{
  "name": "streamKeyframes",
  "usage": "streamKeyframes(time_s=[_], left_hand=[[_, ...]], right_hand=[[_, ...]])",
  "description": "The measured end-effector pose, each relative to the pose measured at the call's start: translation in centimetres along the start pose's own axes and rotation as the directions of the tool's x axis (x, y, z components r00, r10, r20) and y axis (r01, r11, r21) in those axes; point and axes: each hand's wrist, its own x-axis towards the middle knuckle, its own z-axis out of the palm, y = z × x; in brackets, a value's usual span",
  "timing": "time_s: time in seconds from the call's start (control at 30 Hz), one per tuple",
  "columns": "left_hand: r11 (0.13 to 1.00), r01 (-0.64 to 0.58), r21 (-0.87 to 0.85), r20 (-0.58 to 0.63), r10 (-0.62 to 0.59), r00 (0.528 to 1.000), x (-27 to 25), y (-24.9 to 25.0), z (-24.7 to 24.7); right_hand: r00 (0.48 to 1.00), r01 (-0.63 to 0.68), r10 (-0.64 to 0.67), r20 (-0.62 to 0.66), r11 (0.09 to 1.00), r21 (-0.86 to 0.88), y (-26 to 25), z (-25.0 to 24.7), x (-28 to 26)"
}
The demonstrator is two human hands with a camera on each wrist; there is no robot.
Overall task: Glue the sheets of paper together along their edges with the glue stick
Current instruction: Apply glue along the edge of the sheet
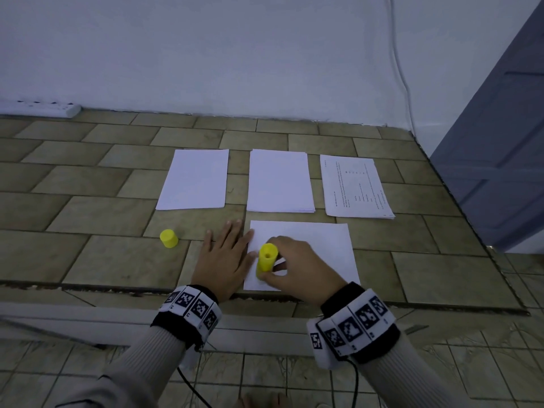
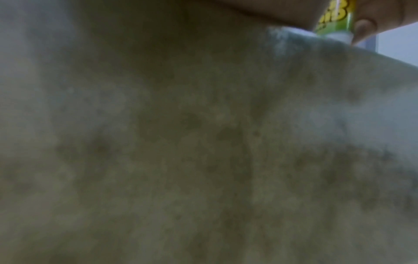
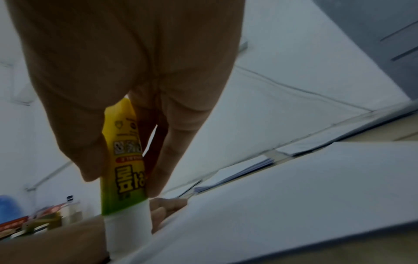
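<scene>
A single white sheet [image 1: 318, 245] lies on the tiled floor in front of me. My right hand [image 1: 297, 266] grips the yellow glue stick [image 1: 266, 259] upright, its white tip [image 3: 126, 230] down on the sheet's left edge. My left hand [image 1: 225, 256] lies flat with straight fingers, pressing the floor and the sheet's left edge beside the stick. The glue stick's yellow cap [image 1: 169, 238] stands on the floor to the left. In the left wrist view only blurred floor, the glue stick [image 2: 334, 21] and a fingertip show.
Two stacks of blank paper [image 1: 195, 179] [image 1: 279, 181] and one stack of printed paper [image 1: 354, 187] lie in a row beyond the sheet. A white wall rises behind, a power strip [image 1: 41, 107] lies at far left, a grey door [image 1: 500, 136] stands right. A step edge [image 1: 117, 288] runs below my wrists.
</scene>
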Motion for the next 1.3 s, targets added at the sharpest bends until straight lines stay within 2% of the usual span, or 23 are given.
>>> streamKeyframes(time_s=[0.17, 0.33, 0.67, 0.83, 0.97, 1.1, 1.23, 1.3], left_hand=[[0.999, -0.025, 0.028, 0.016, 0.025, 1.0, 0.1, -0.9, 0.7], [1.0, -0.016, 0.001, 0.004, 0.016, 1.0, 0.1, -0.3, 0.1], [0.999, 0.028, 0.039, 0.027, -0.029, 0.999, 0.0, 0.2, -0.2], [0.998, 0.029, 0.056, 0.028, -0.03, 0.999, -0.1, 0.2, -0.1], [0.997, 0.035, 0.072, 0.036, -0.038, 0.999, -0.1, 0.4, -0.2], [0.999, 0.032, 0.038, 0.025, -0.033, 0.999, -0.2, 0.4, 0.0], [0.997, 0.036, 0.069, 0.059, -0.04, 0.997, -0.3, 0.6, -0.3], [0.997, 0.031, 0.074, 0.065, -0.036, 0.997, -0.3, 0.7, -0.5]], right_hand=[[0.999, 0.033, -0.032, 0.04, 0.999, -0.024, -0.5, 1.3, 0.7], [0.999, 0.04, -0.04, 0.034, 0.999, -0.003, 0.2, 0.5, 0.0], [0.996, -0.041, 0.039, -0.085, 0.999, -0.022, 4.6, -5.5, -4.9], [0.971, -0.168, 0.16, -0.175, 0.985, -0.027, 6.1, -7.8, -7.1], [0.956, -0.22, 0.204, -0.211, 0.974, -0.054, 7.3, -9.1, -8.6], [0.955, -0.209, 0.184, -0.231, 0.974, -0.087, 7.4, -9.3, -8.7], [0.954, -0.117, 0.098, -0.285, 0.992, -0.049, 6.1, -8.5, -6.9], [0.963, -0.061, 0.045, -0.265, 0.997, -0.051, 5.5, -7.6, -5.5]])
